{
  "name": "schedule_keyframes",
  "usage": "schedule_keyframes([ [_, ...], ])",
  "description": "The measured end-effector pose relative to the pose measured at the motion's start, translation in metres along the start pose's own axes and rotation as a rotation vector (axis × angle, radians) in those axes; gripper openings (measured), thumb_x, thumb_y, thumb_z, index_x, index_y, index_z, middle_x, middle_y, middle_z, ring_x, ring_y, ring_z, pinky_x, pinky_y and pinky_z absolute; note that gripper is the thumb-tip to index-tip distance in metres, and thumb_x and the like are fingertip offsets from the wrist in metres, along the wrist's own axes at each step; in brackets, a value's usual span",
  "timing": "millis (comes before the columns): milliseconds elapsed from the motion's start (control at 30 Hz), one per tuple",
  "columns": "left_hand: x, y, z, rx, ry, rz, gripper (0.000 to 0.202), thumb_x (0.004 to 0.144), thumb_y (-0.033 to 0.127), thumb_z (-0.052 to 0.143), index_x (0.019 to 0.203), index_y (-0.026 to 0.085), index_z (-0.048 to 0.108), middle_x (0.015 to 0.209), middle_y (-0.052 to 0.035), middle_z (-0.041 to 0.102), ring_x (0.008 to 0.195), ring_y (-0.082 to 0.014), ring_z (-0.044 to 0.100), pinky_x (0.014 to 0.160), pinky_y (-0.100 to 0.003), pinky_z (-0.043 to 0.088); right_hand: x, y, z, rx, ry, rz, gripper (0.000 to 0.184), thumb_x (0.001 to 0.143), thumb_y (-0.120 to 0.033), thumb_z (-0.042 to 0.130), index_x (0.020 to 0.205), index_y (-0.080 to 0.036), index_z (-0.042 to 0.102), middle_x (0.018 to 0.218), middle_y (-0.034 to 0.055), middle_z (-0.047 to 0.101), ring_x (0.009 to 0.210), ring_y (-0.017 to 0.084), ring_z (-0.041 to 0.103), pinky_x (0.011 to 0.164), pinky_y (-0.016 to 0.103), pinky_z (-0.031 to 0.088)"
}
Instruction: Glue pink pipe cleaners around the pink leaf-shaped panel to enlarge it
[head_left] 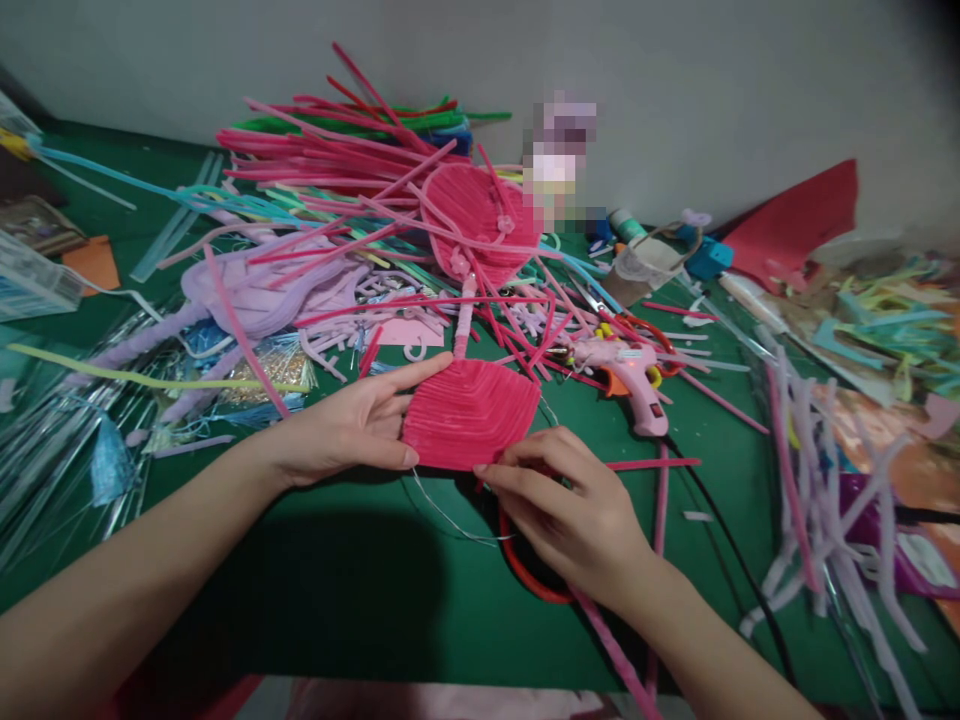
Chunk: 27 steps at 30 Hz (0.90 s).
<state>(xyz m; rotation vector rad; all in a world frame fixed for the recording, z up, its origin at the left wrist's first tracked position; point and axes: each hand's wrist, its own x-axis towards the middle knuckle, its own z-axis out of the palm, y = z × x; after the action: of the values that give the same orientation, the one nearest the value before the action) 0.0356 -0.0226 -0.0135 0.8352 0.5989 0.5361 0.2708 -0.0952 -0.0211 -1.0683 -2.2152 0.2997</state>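
Observation:
My left hand [341,430] grips the left edge of a pinkish-red panel [474,415] made of pipe cleaners laid side by side, thumb along its lower corner. At the lower right edge, my right hand [574,510] pinches the panel, thumb and forefinger together. Thin wire [450,518] hangs in a loop below the panel. Under my right hand shows a red ring-shaped handle [536,580], partly hidden. Just beyond the panel lies a red pipe-cleaner fan [480,215] with a pink wrapped handle [463,325].
A pink glue gun [634,375] with a black cord [720,510] lies at right. Red pipe cleaners [300,150] are heaped at the back. A lilac pipe-cleaner fan [262,285] is at left, lilac strips [832,500] at right, all on a green table [352,600].

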Motion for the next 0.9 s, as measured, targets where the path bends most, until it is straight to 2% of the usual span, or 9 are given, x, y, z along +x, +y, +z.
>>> schedule_keyframes([
  [233, -0.001, 0.000, 0.000, 0.000, -0.002, 0.007, 0.092, 0.068, 0.005, 0.076, 0.148, 0.023, 0.033, 0.142, -0.0137, 0.054, 0.131, -0.0285, 0.047, 0.105, -0.039, 0.040, 0.003, -0.006, -0.003, -0.001, 0.051, -0.022, 0.023, 0.086, -0.010, 0.059, 0.101, -0.021, 0.071, 0.089, 0.0079, 0.065, 0.084, 0.018, 0.057, 0.071, 0.033, 0.051],
  [467, -0.001, 0.001, 0.001, -0.003, -0.007, -0.006, 0.091, 0.068, 0.006, 0.074, 0.147, 0.024, 0.033, 0.138, -0.0139, 0.058, 0.129, -0.0298, 0.050, 0.104, -0.040, 0.041, 0.003, -0.009, 0.002, -0.088, -0.013, -0.054, 0.030, 0.086, -0.013, 0.061, 0.113, -0.025, 0.069, 0.103, 0.0100, 0.061, 0.096, 0.021, 0.052, 0.083, 0.039, 0.050],
  [600, 0.000, 0.001, 0.003, -0.013, 0.006, -0.002, 0.092, 0.067, 0.005, 0.075, 0.148, 0.021, 0.033, 0.137, -0.0153, 0.058, 0.129, -0.0298, 0.049, 0.103, -0.039, 0.042, 0.004, -0.009, 0.002, -0.080, -0.030, -0.044, 0.028, 0.085, -0.015, 0.062, 0.110, -0.024, 0.070, 0.103, 0.0101, 0.061, 0.096, 0.021, 0.052, 0.082, 0.039, 0.050],
  [800, -0.001, 0.003, 0.004, -0.041, 0.026, -0.018, 0.095, 0.065, 0.002, 0.075, 0.147, 0.019, 0.033, 0.136, -0.0172, 0.058, 0.127, -0.0312, 0.051, 0.100, -0.038, 0.046, 0.010, -0.008, -0.005, -0.009, 0.099, 0.004, 0.025, 0.084, -0.013, 0.062, 0.106, -0.023, 0.069, 0.098, 0.0085, 0.063, 0.094, 0.021, 0.057, 0.080, 0.039, 0.051],
  [900, -0.002, 0.003, 0.005, -0.052, 0.037, -0.038, 0.094, 0.065, 0.002, 0.076, 0.147, 0.020, 0.034, 0.135, -0.0172, 0.059, 0.126, -0.0316, 0.053, 0.097, -0.037, 0.048, 0.012, -0.008, -0.005, -0.019, 0.106, -0.003, 0.021, 0.084, -0.012, 0.063, 0.101, -0.024, 0.070, 0.092, 0.0066, 0.064, 0.089, 0.019, 0.056, 0.077, 0.037, 0.051],
])
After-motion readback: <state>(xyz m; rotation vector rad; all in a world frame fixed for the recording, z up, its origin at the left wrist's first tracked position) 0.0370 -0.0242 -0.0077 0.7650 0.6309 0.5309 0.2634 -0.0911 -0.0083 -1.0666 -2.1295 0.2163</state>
